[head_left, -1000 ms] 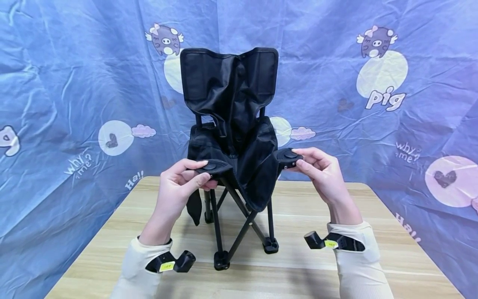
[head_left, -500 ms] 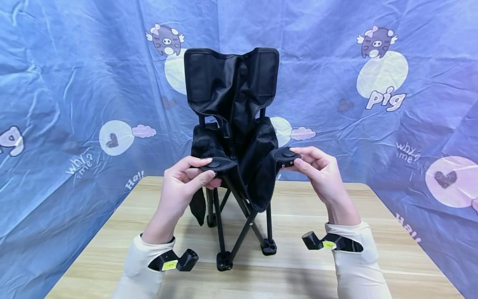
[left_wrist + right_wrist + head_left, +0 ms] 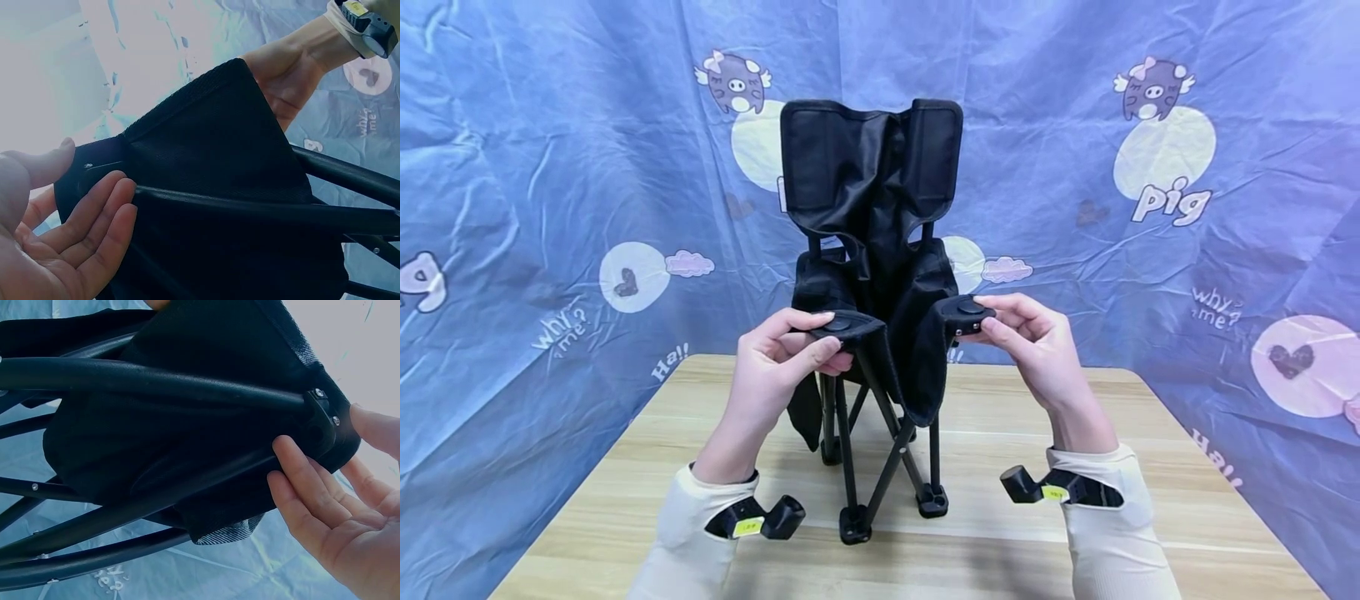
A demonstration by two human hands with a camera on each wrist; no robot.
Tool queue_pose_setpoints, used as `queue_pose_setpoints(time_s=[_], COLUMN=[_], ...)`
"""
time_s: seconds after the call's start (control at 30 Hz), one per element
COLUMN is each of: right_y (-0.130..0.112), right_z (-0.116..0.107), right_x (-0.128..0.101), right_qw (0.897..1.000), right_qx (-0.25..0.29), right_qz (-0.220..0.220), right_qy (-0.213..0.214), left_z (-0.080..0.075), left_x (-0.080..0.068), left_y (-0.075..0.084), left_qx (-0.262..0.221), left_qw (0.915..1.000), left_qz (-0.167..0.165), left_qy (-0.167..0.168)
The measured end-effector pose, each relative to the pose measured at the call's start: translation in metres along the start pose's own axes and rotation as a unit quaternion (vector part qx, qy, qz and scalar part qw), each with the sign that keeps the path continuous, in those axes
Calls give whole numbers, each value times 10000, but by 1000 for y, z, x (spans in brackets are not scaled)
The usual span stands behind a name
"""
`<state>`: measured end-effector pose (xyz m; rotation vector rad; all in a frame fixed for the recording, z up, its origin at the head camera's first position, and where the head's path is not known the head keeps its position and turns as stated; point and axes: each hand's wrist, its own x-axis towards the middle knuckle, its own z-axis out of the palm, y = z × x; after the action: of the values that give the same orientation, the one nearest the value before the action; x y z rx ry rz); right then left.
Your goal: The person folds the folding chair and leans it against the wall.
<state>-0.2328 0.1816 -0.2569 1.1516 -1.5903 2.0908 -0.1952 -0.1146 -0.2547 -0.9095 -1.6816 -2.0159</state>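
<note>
A small black folding chair stands upright, its fabric seat sagging in a deep fold and its sides partly drawn together. My left hand pinches the chair's front left corner between thumb and fingers. The front right corner is pinched by my right hand, thumb at the edge beside small metal rivets. Seen from below in the left wrist view, the fingers lie along a frame tube under the cloth. In the right wrist view, fingertips touch the underside by a plastic corner bracket.
Crossed black legs end in plastic feet on a light wooden table. A pointed black fabric flap hangs at the chair's left. A blue printed curtain surrounds the table's back and sides. Wrist cameras sit on both sleeves.
Both hands have moved inward, bringing the chair's front corners closer together. The backrest has narrowed, its left edge shifting right, and the legs stand nearer one another.
</note>
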Motion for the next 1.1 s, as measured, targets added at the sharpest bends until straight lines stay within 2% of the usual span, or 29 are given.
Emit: queue_pose_setpoints(time_s=[0.43,1.1], right_y=[-2,-4], right_z=[7,19], right_x=[2,6], right_qw=[9994,9992], right_qx=[-318,-350], right_qz=[-84,-85], right_qy=[-62,-188], left_z=[9,21], left_x=[6,15], left_y=[-1,-4], left_qx=[-71,-279], left_qw=[9999,9985], left_qz=[12,166], left_qy=[-124,-446])
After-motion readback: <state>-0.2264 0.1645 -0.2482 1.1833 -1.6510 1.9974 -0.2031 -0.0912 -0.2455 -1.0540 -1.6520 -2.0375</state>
